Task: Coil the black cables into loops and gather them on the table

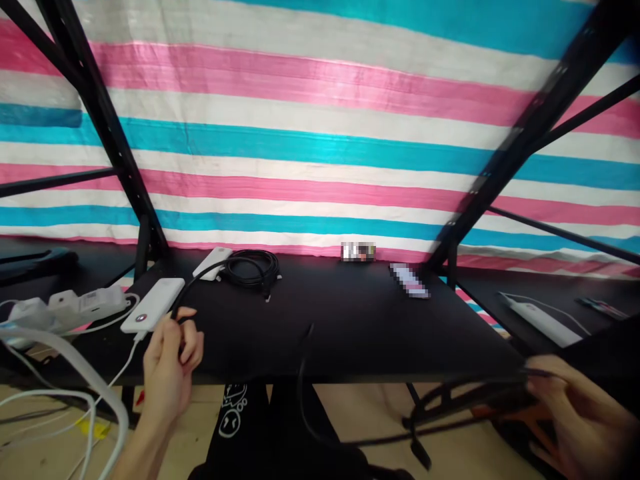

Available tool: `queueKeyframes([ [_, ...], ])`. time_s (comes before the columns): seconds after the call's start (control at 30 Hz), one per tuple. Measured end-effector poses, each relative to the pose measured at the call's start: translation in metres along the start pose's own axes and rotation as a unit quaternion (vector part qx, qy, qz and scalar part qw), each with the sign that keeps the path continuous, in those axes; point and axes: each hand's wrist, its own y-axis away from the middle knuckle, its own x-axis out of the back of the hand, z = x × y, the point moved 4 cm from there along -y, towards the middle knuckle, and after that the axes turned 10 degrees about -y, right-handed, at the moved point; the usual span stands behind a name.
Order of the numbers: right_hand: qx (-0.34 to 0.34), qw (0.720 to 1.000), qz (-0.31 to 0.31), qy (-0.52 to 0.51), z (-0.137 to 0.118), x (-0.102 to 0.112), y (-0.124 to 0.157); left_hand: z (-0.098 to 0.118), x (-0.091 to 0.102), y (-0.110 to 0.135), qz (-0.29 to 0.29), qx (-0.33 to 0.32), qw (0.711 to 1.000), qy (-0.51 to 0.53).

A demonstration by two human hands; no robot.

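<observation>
My left hand (173, 353) is closed on a black cable, which curves up to a coiled black cable (250, 268) at the back left of the table. Just beside that hand lies a white power bank (155, 303) with a white lead plugged into its near end. A second white power bank (213, 262) is partly covered by the coil. At the lower right, my right hand (575, 407) is blurred and pinches another black cable (370, 441). Its loops hang in front of the table edge, and one end rises over the tabletop.
The black table (345, 333) has dark metal posts on both sides. White plugs and adapters (70, 307) with thick white cables crowd the left. A phone with a pixelated screen (409, 280) lies at the back right. Another white power bank (545, 322) rests on the right-hand table.
</observation>
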Motion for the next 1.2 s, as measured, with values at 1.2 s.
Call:
queueKeyframes([
  [1.2,0.235,0.960,-0.126,-0.081,-0.057,-0.198,-0.019,-0.033,-0.177,-0.006,-0.395,-0.019,0.844,-0.362],
])
